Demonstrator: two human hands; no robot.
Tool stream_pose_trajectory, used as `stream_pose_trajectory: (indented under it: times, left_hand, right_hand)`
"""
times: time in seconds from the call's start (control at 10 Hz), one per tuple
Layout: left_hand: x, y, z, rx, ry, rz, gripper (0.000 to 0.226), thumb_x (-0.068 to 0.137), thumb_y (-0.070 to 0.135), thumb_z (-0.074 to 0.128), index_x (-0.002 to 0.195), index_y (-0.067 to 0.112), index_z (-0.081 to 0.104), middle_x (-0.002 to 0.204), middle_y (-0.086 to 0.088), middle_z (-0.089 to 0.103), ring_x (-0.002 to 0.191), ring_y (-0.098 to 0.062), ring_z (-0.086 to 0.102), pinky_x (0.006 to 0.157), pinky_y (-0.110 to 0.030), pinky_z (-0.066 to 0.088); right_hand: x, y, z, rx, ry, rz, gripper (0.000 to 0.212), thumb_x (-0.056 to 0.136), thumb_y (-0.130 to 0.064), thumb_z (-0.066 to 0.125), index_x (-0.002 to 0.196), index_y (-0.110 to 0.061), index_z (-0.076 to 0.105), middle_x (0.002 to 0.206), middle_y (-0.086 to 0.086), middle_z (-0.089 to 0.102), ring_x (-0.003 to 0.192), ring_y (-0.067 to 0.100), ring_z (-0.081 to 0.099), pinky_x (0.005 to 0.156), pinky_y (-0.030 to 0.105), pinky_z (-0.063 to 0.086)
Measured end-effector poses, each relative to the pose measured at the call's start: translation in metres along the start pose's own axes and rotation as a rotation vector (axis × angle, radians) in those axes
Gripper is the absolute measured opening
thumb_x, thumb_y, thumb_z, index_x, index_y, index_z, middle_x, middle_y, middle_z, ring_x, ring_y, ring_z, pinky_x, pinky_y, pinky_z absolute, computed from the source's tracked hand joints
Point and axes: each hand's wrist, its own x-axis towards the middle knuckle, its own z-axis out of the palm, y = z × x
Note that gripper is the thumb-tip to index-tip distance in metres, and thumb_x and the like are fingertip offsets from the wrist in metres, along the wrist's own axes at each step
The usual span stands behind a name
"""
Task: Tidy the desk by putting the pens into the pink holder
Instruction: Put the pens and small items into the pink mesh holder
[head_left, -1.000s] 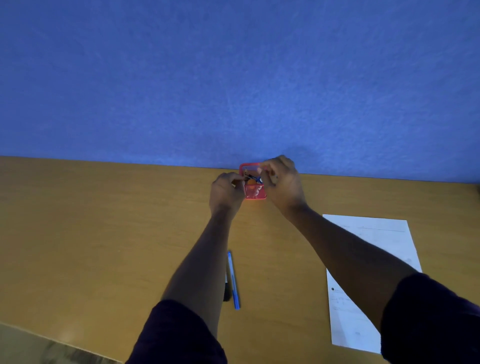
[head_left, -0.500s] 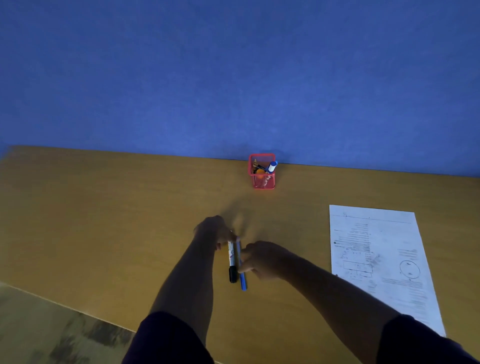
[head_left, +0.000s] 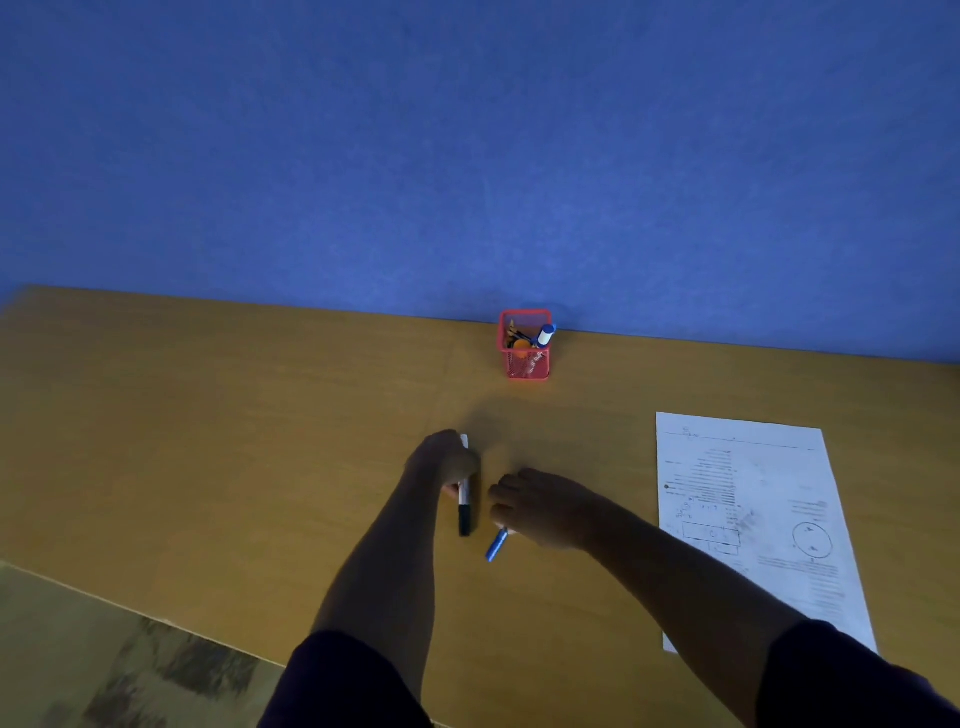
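Hiding blue pen (head_left: 496, 544): right hand (head_left: 540, 509)

pens on desk: 2 (head_left: 464, 506) (head_left: 497, 544) | pink holder: 1 (head_left: 524, 364) | paper sheet: 1 (head_left: 748, 499) | hands: 2 (head_left: 444, 460) (head_left: 540, 506)

A pink mesh holder (head_left: 524, 358) stands against a deep blue wall (head_left: 467, 145) on a honey-brown, faintly grained worktop (head_left: 208, 441). Inside it, a white marker with a blue cap (head_left: 545, 334) sits beside orange and dark items too small to tell apart. A white-barrelled marker with a black cap (head_left: 464, 506) and a bright blue pen (head_left: 496, 544) show lower down. A white sheet (head_left: 753, 519) carries black print and a circle diagram. Sleeves (head_left: 337, 680) are dark; the floor (head_left: 104, 665) is mottled olive and grey.
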Motion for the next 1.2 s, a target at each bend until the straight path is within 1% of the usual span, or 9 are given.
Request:
stream_pose_trajectory:
  times: [0.1,0.2,0.3,0.4,0.5,0.7,0.8,1.0,1.2]
  left_hand:
    - [-0.004,0.005,-0.006,-0.064,0.155,0.076,0.027,0.099,0.033,0.054,0.113,0.012,0.065,0.106,-0.012,0.071,0.084,-0.027,0.074,0.066,-0.029,0.058]
    - [-0.013,0.015,-0.017,-0.113,0.396,0.219,0.027,0.098,0.039,0.050,0.096,0.019,0.069,0.099,-0.008,0.073,0.080,-0.027,0.072,0.068,-0.028,0.052]
    - [-0.017,0.031,-0.032,-0.166,0.504,0.306,0.020,0.089,0.020,0.055,0.096,0.007,0.069,0.093,-0.014,0.065,0.091,-0.034,0.062,0.067,-0.029,0.041]
    - [-0.022,0.047,-0.047,-0.169,0.543,0.405,0.014,0.082,0.004,0.052,0.092,-0.001,0.060,0.098,-0.014,0.045,0.083,-0.034,0.054,0.067,-0.028,0.040]
    - [-0.026,0.061,-0.060,-0.135,0.620,0.548,0.043,0.081,-0.002,0.054,0.121,0.005,0.068,0.103,-0.010,0.046,0.081,-0.029,0.057,0.073,-0.024,0.040]
    - [-0.029,0.088,-0.070,-0.253,0.781,0.702,0.010,0.080,0.000,0.067,0.085,0.008,0.069,0.092,-0.009,0.064,0.078,-0.020,0.061,0.069,-0.029,0.049]
    - [-0.030,0.100,-0.071,-0.307,0.760,0.702,0.013,0.082,0.000,0.067,0.088,0.011,0.065,0.091,-0.003,0.066,0.078,-0.015,0.061,0.070,-0.032,0.053]
    - [-0.018,0.110,-0.063,-0.303,0.719,0.693,0.028,0.094,0.010,0.062,0.122,0.012,0.064,0.107,-0.004,0.072,0.095,-0.020,0.068,0.080,-0.034,0.057]
    - [-0.001,0.116,-0.057,-0.081,0.664,0.652,0.040,0.101,0.015,0.052,0.141,0.013,0.053,0.126,-0.010,0.067,0.116,-0.027,0.062,0.090,-0.041,0.055]
  right_hand:
    - [0.000,0.005,-0.007,0.142,0.008,0.201,0.028,0.083,-0.009,0.065,0.109,-0.018,0.057,0.105,0.002,0.065,0.095,0.023,0.061,0.087,0.036,0.046]
    - [-0.009,0.009,-0.017,0.411,0.176,0.499,0.041,0.087,-0.004,0.059,0.124,-0.022,0.051,0.117,0.002,0.061,0.098,0.021,0.062,0.082,0.037,0.053]
    - [-0.013,0.021,-0.036,0.517,0.435,0.595,0.029,0.102,-0.021,0.043,0.131,-0.020,0.047,0.120,0.005,0.059,0.082,0.018,0.061,0.065,0.037,0.054]
    - [-0.010,0.035,-0.055,0.496,0.642,0.576,0.032,0.105,-0.031,0.038,0.127,-0.014,0.054,0.111,0.006,0.058,0.085,0.015,0.057,0.067,0.036,0.052]
    - [-0.004,0.053,-0.081,0.453,0.879,0.625,0.021,0.099,-0.019,0.055,0.113,-0.007,0.065,0.105,0.008,0.054,0.093,0.021,0.055,0.079,0.033,0.049]
    - [0.000,0.082,-0.124,0.619,1.116,0.790,0.010,0.096,-0.020,0.062,0.102,-0.013,0.066,0.094,0.000,0.059,0.086,0.013,0.057,0.073,0.022,0.044]
    - [-0.001,0.097,-0.129,0.686,1.154,0.895,0.015,0.096,-0.021,0.062,0.108,-0.014,0.066,0.103,-0.002,0.066,0.083,0.001,0.059,0.070,0.008,0.040]
    - [0.002,0.124,-0.125,0.668,0.912,0.982,0.022,0.100,-0.023,0.052,0.108,-0.010,0.067,0.102,0.002,0.068,0.091,0.015,0.063,0.078,0.030,0.051]
    - [0.007,0.139,-0.119,0.567,0.756,0.971,0.019,0.098,-0.021,0.053,0.104,-0.010,0.067,0.100,0.005,0.062,0.086,0.018,0.060,0.073,0.032,0.051]
